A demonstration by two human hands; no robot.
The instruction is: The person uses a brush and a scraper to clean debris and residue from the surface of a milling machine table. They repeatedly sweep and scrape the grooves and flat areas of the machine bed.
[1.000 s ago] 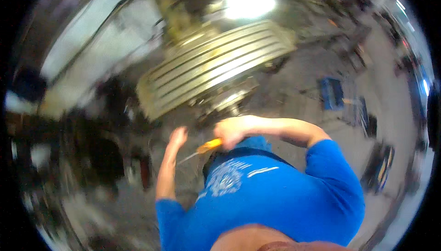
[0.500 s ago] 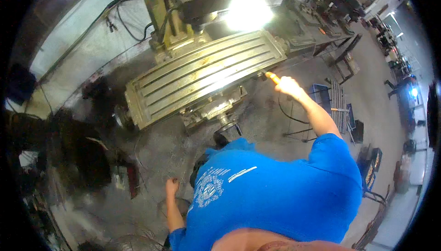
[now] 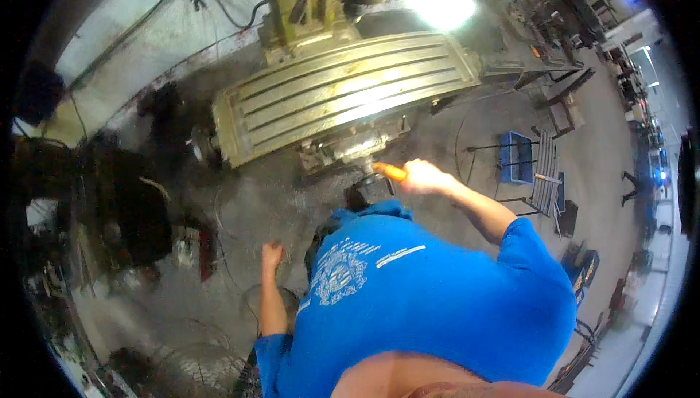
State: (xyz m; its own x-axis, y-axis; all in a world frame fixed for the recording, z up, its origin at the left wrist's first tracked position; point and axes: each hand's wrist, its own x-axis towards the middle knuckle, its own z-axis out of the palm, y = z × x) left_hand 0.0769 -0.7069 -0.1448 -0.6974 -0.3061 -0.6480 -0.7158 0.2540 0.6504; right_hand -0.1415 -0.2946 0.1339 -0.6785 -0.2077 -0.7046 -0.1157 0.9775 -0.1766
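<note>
In my right hand (image 3: 423, 177) is an orange air blow gun (image 3: 389, 171), my fingers wrapped round it. Its tip points left, beside the crank and screw housing (image 3: 359, 149) under the front of a milling machine table (image 3: 350, 93). That table is long, metal and slotted lengthwise, with a wet or oily shine. A thin dark hose (image 3: 459, 143) curves over the floor beyond my right hand. Low at my left side hangs my left hand (image 3: 273, 254), fingers curled in, with nothing visible in them.
A bright work lamp (image 3: 440, 1) glares above the table's far side. Right of me stand a blue bin (image 3: 517, 157) and a slatted metal rack (image 3: 545, 172). A bench with machine parts (image 3: 539, 48) runs off at the far right. Behind my left hand is a wire fan guard (image 3: 200, 358).
My right hand has moved left and nearer with the blow gun, from the table's right front corner to the crank below its front. The view has shifted; my left hand stays low.
</note>
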